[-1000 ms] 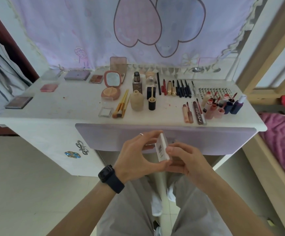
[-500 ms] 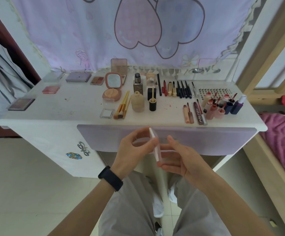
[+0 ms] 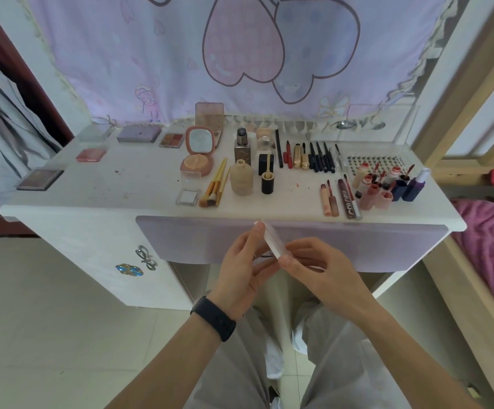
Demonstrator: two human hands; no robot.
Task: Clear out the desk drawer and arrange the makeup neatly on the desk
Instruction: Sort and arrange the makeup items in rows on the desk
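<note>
Nearest: my knees in grey trousers (image 3: 234, 367), black band (image 3: 213, 319) on my left wrist.

Left hand (image 3: 239, 270): fingers curled, thumb up along the side of a small pale-pink clear makeup case (image 3: 272, 240), tip near its top corner. It grips the case.

Right hand (image 3: 322, 270): fingers bent, tips pinching the lower end of the same case. So both hands hold it, neither is open.

The case is edge-on to the camera, tilted, top end leaning left. It's in the air in front of the lavender drawer front (image 3: 195, 240), not on the desk (image 3: 116, 187). Can't tell if it's open or closed.

Desk, front row, left to right: dark palette (image 3: 40, 179) at the left edge, small clear square compact (image 3: 187, 196), makeup brushes (image 3: 214, 187) lying just beside it, beige bottle (image 3: 241, 178) upright, black tube (image 3: 267, 183) upright, lip gloss tubes (image 3: 337, 196) lying flat, a tight cluster of lip tints (image 3: 387, 184) standing at the right.

Further back: pink blush (image 3: 91, 154), round pink compact (image 3: 198, 152) with its mirror lid up, foundation bottle (image 3: 241, 147), a row of pencils and liners (image 3: 313, 156) side by side, stud sheet (image 3: 372, 162).

Back edge: purple palette (image 3: 139, 134), eyeshadow quad (image 3: 172, 140).

Behind it all: heart-print curtain (image 3: 239, 54).
</note>
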